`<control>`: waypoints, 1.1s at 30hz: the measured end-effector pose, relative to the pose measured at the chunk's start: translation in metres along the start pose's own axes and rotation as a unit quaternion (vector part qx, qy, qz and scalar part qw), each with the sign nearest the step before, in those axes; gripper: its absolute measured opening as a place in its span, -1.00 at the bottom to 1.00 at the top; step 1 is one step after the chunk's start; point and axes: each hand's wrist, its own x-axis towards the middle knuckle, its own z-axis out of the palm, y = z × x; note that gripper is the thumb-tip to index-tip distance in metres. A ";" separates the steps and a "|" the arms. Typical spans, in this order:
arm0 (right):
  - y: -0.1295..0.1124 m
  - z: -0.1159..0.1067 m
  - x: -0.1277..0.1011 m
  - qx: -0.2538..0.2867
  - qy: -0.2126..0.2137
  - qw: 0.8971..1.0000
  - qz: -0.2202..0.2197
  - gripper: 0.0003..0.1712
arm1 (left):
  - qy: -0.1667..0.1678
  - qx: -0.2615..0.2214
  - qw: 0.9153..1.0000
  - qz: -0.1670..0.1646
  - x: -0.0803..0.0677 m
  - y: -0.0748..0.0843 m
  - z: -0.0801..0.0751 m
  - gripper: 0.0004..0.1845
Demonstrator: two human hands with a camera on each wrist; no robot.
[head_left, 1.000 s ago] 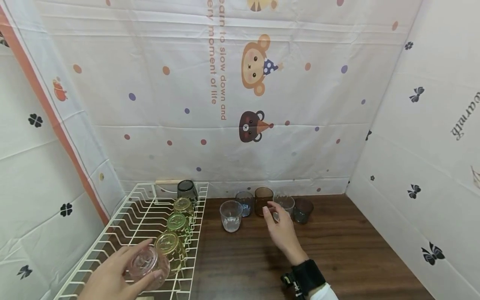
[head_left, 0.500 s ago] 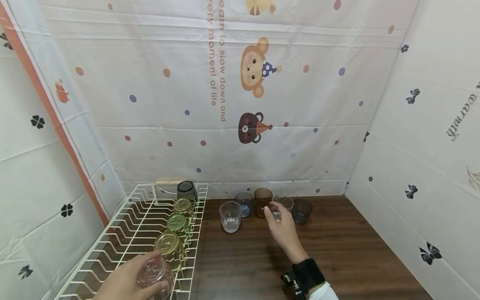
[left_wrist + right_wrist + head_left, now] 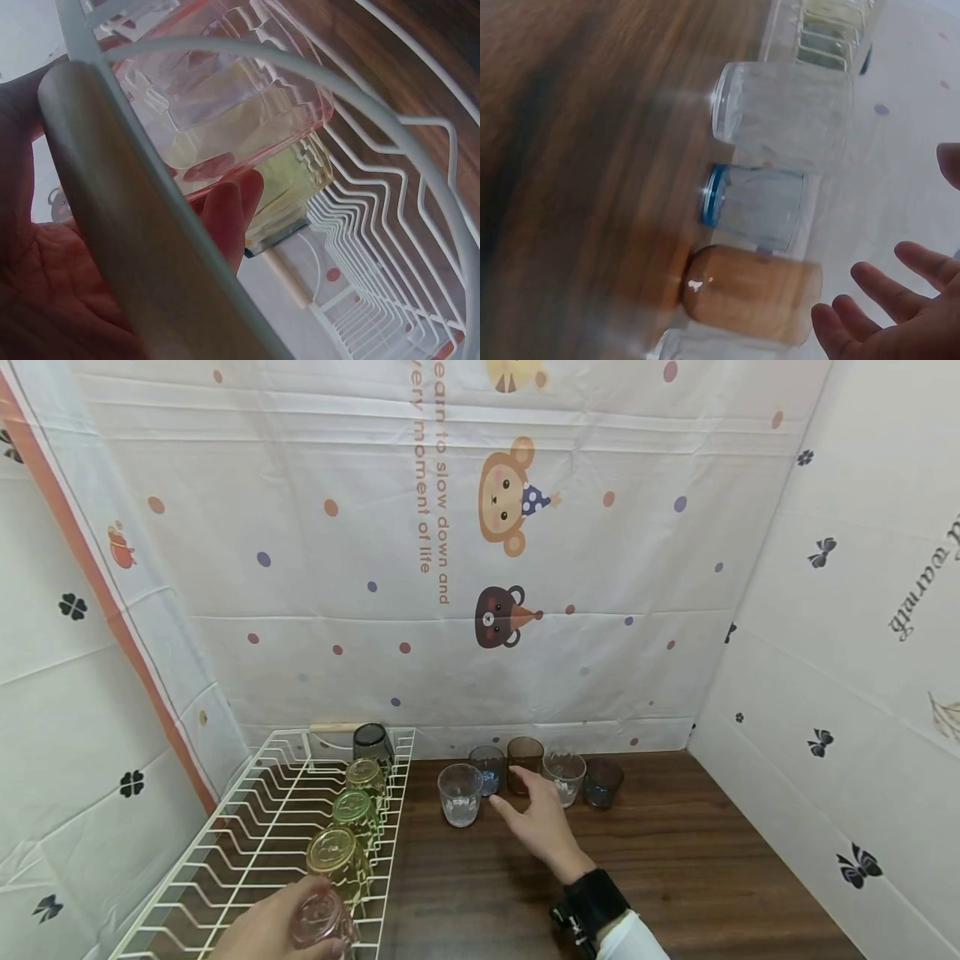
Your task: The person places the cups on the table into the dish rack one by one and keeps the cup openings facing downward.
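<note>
My left hand (image 3: 266, 925) grips an upside-down pink glass (image 3: 321, 917) over the near end of the white wire dish rack. In the left wrist view, fingertips press the side of the pink glass (image 3: 232, 112) behind the rack's wires and wooden handle (image 3: 157, 217). On the brown table, my right hand (image 3: 543, 827) reaches toward the glasses with fingers spread, holding nothing. Closest to its fingertips are an amber glass (image 3: 526, 750) and a blue glass (image 3: 487, 762). The right wrist view has the fingers just off the amber glass (image 3: 754, 292).
Inverted yellow (image 3: 333, 852), green (image 3: 355, 810), small yellow (image 3: 364, 772) and dark grey (image 3: 372, 743) glasses line the rack's right side. A clear glass (image 3: 459, 793) stands left of the blue one. Another clear glass (image 3: 566, 775) and a dark glass (image 3: 603, 783) stand right.
My left hand has moved right and toward me with the pink glass, lower at the rack's near end. My right hand has shifted left, from before the right clear glass toward the amber and blue ones.
</note>
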 end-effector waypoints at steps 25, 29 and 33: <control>-0.046 0.064 0.043 -0.201 -0.153 0.963 -0.092 -0.05 | -0.002 -0.005 1.000 -0.004 -0.001 0.003 0.004 -0.28; -0.046 0.068 0.043 -0.220 -0.146 0.960 -0.095 -0.11 | -0.005 -0.008 1.000 -0.012 0.000 0.002 0.004 -0.23; -0.045 0.070 0.045 -0.239 -0.135 0.956 -0.098 -0.19 | -0.010 -0.014 1.000 -0.019 0.001 0.001 0.004 -0.22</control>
